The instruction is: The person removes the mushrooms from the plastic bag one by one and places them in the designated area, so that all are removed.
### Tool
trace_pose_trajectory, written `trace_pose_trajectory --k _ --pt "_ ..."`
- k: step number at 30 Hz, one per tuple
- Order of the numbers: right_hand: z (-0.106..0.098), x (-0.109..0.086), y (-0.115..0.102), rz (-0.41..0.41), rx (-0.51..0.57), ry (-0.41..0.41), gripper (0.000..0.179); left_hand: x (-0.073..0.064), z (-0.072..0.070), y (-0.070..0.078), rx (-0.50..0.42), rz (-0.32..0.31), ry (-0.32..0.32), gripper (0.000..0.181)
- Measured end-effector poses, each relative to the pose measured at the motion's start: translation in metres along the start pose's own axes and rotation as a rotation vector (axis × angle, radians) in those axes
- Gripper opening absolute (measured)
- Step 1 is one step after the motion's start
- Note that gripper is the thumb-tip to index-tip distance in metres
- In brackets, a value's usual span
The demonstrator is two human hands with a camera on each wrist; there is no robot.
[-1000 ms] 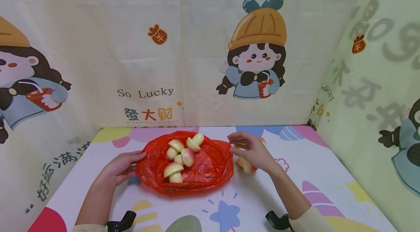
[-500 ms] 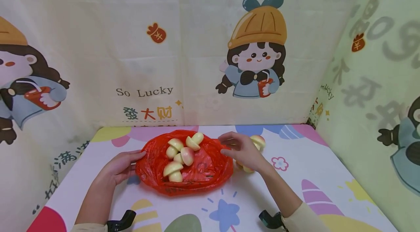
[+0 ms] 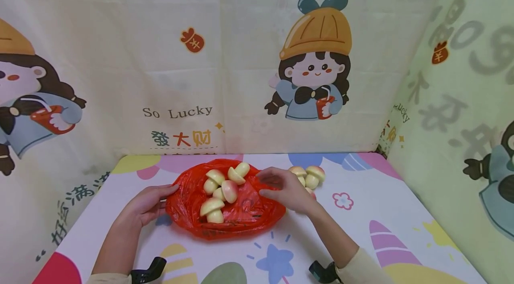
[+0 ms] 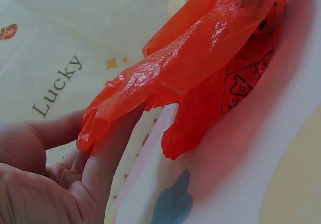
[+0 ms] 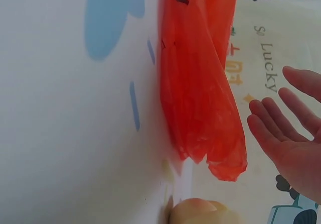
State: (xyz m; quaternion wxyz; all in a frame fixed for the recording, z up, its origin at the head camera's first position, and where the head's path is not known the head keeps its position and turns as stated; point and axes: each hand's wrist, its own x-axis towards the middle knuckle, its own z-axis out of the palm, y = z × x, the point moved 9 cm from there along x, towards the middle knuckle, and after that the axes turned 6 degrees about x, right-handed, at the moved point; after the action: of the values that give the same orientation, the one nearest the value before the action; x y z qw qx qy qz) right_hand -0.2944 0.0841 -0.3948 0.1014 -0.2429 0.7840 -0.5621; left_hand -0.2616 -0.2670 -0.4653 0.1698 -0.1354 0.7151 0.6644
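Left hand (image 3: 146,203) pinches the red bag (image 3: 250,203) on a pastel-patterned white table (image 3: 313,244); right hand (image 3: 290,191), fingers loosely parted, empty, hovers above the bag; cartoon-printed cloth (image 3: 241,74) hangs behind.

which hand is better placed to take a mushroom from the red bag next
Probably the right hand: it hovers empty by the open red bag, while the left hand holds its edge.

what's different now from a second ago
The right hand has moved left, from the right edge of the red bag to above its right side, baring more of the far mushrooms beside the bag. I see nothing newly gripped or let go. The left hand still holds the bag's left edge; the four mushrooms inside lie unchanged.
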Motion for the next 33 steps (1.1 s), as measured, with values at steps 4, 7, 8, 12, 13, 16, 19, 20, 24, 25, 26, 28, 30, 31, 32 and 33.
trace_pose_trajectory --k 4,7,8,12,13,16,19,20,24,25,26,28,30,31,32,33 --pt "0.004 0.002 0.000 -0.006 -0.029 -0.011 0.041 0.000 -0.002 0.000 0.012 0.007 0.011 0.063" --pt "0.006 0.003 0.002 0.003 -0.051 -0.011 0.041 0.000 -0.003 -0.001 0.025 0.008 0.018 0.061" --pt "0.007 0.003 0.002 0.005 -0.056 -0.011 0.041 0.000 -0.003 -0.001 0.032 0.008 0.020 0.060" --pt "0.008 0.004 0.003 0.013 -0.062 -0.017 0.041 0.001 -0.005 -0.002 0.041 0.002 0.027 0.059" --pt "0.009 0.004 0.004 0.015 -0.062 -0.017 0.040 0.001 -0.006 -0.003 0.040 0.002 0.026 0.058" --pt "0.009 0.004 0.005 0.024 -0.061 -0.019 0.039 0.001 -0.005 -0.003 0.018 -0.001 0.018 0.057" --pt "0.011 0.005 0.007 0.031 -0.061 -0.022 0.038 0.000 -0.005 -0.002 -0.005 0.002 0.007 0.055" --pt "0.011 0.005 0.007 0.035 -0.058 -0.025 0.038 0.000 -0.004 -0.002 -0.012 0.003 0.003 0.055" --pt "0.014 0.007 0.005 0.037 -0.060 -0.038 0.038 -0.001 -0.004 -0.002 -0.034 0.005 -0.001 0.052" --pt "0.015 0.007 0.005 0.035 -0.062 -0.041 0.038 -0.001 -0.004 -0.002 -0.038 0.004 -0.002 0.051" --pt "0.016 0.008 0.004 0.034 -0.063 -0.043 0.038 -0.001 -0.004 -0.002 -0.043 0.004 -0.003 0.050" --pt "0.017 0.009 0.003 0.029 -0.071 -0.046 0.038 -0.001 -0.004 -0.002 -0.053 0.004 -0.006 0.047" --pt "0.018 0.010 0.002 0.029 -0.075 -0.046 0.038 -0.001 -0.003 -0.002 -0.065 0.003 -0.007 0.042" --pt "0.018 0.010 0.002 0.032 -0.077 -0.046 0.038 -0.001 -0.003 -0.002 -0.071 0.002 -0.008 0.039" --pt "0.019 0.011 0.002 0.036 -0.078 -0.046 0.039 -0.001 -0.003 -0.002 -0.076 0.006 -0.015 0.036" --pt "0.019 0.011 0.002 0.039 -0.080 -0.046 0.039 0.000 -0.002 -0.002 -0.081 0.009 -0.023 0.034"
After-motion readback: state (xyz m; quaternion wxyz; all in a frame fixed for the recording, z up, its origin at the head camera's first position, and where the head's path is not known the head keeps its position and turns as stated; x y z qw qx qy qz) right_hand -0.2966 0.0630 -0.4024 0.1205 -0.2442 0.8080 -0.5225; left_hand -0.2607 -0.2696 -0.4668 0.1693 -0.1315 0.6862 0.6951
